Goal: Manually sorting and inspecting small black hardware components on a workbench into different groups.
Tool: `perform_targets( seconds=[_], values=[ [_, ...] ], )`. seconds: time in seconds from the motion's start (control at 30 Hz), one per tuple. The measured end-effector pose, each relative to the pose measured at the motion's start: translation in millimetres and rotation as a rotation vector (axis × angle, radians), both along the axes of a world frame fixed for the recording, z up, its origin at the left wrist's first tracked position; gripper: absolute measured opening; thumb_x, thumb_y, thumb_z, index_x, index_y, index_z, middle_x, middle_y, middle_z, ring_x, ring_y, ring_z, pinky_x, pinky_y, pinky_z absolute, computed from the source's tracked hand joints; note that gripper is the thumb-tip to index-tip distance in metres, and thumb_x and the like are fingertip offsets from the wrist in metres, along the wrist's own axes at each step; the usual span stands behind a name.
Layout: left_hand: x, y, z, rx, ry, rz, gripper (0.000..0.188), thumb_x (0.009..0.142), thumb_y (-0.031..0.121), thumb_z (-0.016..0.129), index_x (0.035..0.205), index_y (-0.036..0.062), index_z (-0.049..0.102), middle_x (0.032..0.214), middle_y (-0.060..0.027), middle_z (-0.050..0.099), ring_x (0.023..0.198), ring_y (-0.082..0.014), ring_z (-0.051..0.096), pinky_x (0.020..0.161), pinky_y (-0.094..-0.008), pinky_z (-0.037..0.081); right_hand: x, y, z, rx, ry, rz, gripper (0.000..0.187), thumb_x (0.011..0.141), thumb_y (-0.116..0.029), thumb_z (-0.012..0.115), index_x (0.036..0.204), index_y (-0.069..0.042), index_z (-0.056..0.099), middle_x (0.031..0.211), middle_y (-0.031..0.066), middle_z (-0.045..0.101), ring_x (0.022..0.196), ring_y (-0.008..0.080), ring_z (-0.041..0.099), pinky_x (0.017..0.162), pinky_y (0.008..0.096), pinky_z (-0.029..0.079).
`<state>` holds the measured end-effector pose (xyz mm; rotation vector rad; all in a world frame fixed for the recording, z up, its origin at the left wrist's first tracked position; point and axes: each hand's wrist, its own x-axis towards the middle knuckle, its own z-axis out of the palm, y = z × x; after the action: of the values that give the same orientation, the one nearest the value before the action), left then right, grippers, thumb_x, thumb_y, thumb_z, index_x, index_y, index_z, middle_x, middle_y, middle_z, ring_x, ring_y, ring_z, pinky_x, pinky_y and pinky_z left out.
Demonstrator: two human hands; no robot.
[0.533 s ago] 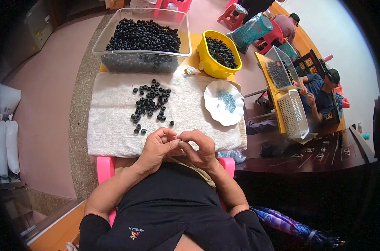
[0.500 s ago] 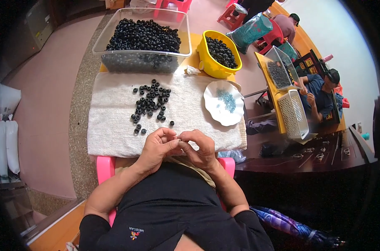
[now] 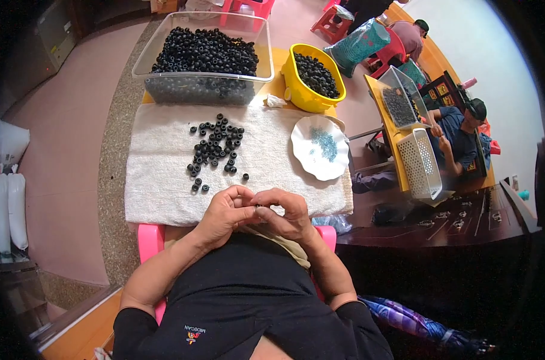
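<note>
My left hand (image 3: 229,211) and my right hand (image 3: 285,212) meet over the near edge of a white towel (image 3: 158,174), thumbs and fingers pinched together. Between the fingertips a small dark piece (image 3: 258,206) shows; the fingers cover most of it. Just beyond my hands, a loose group of small black ring-shaped pieces (image 3: 213,146) with holes through them is spread on the towel. A white scalloped plate (image 3: 302,163) to the right carries tiny pale blue translucent bits (image 3: 324,144).
A clear plastic bin (image 3: 200,90) of black pieces stands at the back, beside a yellow tub (image 3: 308,99) holding more. Crumpled white tissue (image 3: 275,101) lies near the tub. At right, a person (image 3: 458,135) sits by a white perforated basket (image 3: 417,159). A pink chair (image 3: 151,240) is beneath me.
My fingertips have shifted slightly around the small piece, and its dark side shows more now. The pieces on the towel and the plate stay as they were.
</note>
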<state>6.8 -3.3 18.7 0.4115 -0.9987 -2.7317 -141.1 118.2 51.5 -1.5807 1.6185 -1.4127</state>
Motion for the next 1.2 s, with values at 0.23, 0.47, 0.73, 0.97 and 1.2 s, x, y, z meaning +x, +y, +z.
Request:
perform_targets(
  seconds=[0.23, 0.47, 0.73, 0.97, 1.2],
  values=[
    [1.0, 0.3, 1.9, 0.034, -0.020, -0.034, 0.028, 0.087, -0.001, 0.067, 0.110, 0.0023, 0.051, 0.100, -0.0099, 0.065, 0.088, -0.0166, 0.067, 0.079, -0.0295, 0.058, -1.2, 2.2, 1.0, 0.015, -0.090, 0.012, 0.012, 0.086, -0.002, 0.067, 0.097, 0.002, 0.064, 0.091, 0.0118, 0.068, 0.082, 0.0175, 0.067, 0.075, 0.0290, 0.053],
    [1.0, 2.2, 5.9, 0.052, -0.034, -0.024, 0.029, 0.085, 0.000, 0.069, 0.108, 0.0029, 0.052, 0.097, -0.0073, 0.064, 0.088, -0.0160, 0.066, 0.078, -0.0287, 0.057, -3.7, 2.1, -0.8, 0.001, -0.063, 0.023, 0.011, 0.086, -0.002, 0.067, 0.096, 0.002, 0.064, 0.088, 0.0103, 0.067, 0.080, 0.0167, 0.065, 0.073, 0.0291, 0.052],
    [-2.4, 2.2, 4.2, 0.031, -0.064, 0.044, 0.023, 0.087, 0.002, 0.068, 0.105, 0.0030, 0.053, 0.096, -0.0075, 0.063, 0.087, -0.0176, 0.066, 0.080, -0.0310, 0.058, -6.3, 3.9, -4.9, -0.016, -0.026, -0.054, 0.009, 0.085, 0.000, 0.069, 0.092, 0.003, 0.064, 0.087, 0.0109, 0.066, 0.076, 0.0140, 0.064, 0.068, 0.0269, 0.052],
    [-0.3, 3.2, -1.0, -0.020, -0.046, 0.051, 0.013, 0.089, 0.004, 0.067, 0.100, 0.0001, 0.061, 0.095, -0.0076, 0.066, 0.086, -0.0169, 0.067, 0.080, -0.0308, 0.059, -10.4, 5.1, -6.0, 0.058, -0.156, -0.029, 0.009, 0.085, -0.002, 0.071, 0.090, 0.003, 0.066, 0.084, 0.0079, 0.067, 0.077, 0.0118, 0.065, 0.070, 0.0263, 0.052],
    [1.0, 3.1, -0.1, -0.030, -0.039, -0.055, 0.013, 0.089, 0.005, 0.068, 0.100, -0.0001, 0.063, 0.092, -0.0086, 0.069, 0.080, -0.0147, 0.067, 0.076, -0.0286, 0.058, -23.8, 13.3, -7.1, 0.265, -0.378, 0.066, 0.009, 0.083, -0.004, 0.074, 0.087, 0.002, 0.070, 0.079, 0.0058, 0.070, 0.073, 0.0100, 0.064, 0.067, 0.0242, 0.051]
  ],
)
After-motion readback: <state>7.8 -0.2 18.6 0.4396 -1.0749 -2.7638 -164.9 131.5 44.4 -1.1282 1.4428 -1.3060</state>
